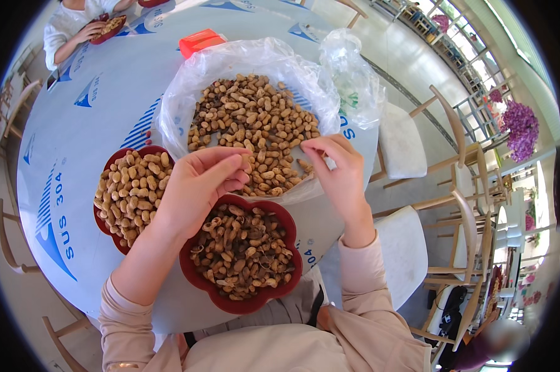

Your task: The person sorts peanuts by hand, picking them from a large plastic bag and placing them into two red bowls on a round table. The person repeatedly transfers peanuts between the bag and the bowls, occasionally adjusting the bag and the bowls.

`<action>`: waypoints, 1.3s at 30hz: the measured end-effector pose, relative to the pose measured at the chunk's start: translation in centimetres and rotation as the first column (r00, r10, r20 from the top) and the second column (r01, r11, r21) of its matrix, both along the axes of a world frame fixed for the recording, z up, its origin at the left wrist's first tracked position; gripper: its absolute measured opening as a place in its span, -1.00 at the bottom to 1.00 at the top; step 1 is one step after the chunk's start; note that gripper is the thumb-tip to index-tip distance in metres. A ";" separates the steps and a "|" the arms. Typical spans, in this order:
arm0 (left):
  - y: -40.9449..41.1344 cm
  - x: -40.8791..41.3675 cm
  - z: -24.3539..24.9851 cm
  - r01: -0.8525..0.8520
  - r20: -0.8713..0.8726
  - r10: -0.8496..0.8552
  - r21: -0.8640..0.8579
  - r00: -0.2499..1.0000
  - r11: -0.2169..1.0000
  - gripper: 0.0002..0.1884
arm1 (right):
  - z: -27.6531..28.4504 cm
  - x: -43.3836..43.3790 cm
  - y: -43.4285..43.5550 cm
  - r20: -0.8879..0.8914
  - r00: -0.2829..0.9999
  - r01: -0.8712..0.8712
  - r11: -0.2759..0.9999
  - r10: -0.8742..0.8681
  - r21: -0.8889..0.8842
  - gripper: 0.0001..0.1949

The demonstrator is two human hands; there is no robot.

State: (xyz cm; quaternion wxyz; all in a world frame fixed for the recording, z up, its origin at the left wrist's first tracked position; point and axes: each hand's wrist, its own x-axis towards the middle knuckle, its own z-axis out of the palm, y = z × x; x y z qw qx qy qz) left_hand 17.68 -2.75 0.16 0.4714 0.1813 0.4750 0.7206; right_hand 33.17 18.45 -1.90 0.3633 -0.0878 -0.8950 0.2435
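My left hand (205, 186) is over the near edge of a clear plastic bag (177, 100), its thumb and fingers closed on a peanut (246, 162) that they partly hide. At the bag's right side is my right hand (338, 162), fingers curled and thumb near the index fingertip; whether they hold anything is unclear. Unshelled peanuts (256, 121) are spread inside the opened bag. Closest to my body, a dark red scalloped bowl (238, 305) holds darker, shrivelled peanuts and bits. A second red bowl (104, 225), left of my left forearm, is heaped with paler peanuts.
An orange-red box (200, 43) lies behind the bag, and a crumpled plastic bag (352, 79) at its right. Across the film-covered round table (103, 125) another person's hand (91, 31) touches a bowl of peanuts (110, 30). Wooden chairs with pale seats (401, 139) stand at right.
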 end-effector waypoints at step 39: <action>-0.1 -0.5 -0.2 -0.172 0.415 0.148 0.022 0.898 0.985 -0.70 | -1.4 1.6 0.0 0.267 0.963 -0.031 0.999 0.038 -0.028 -0.67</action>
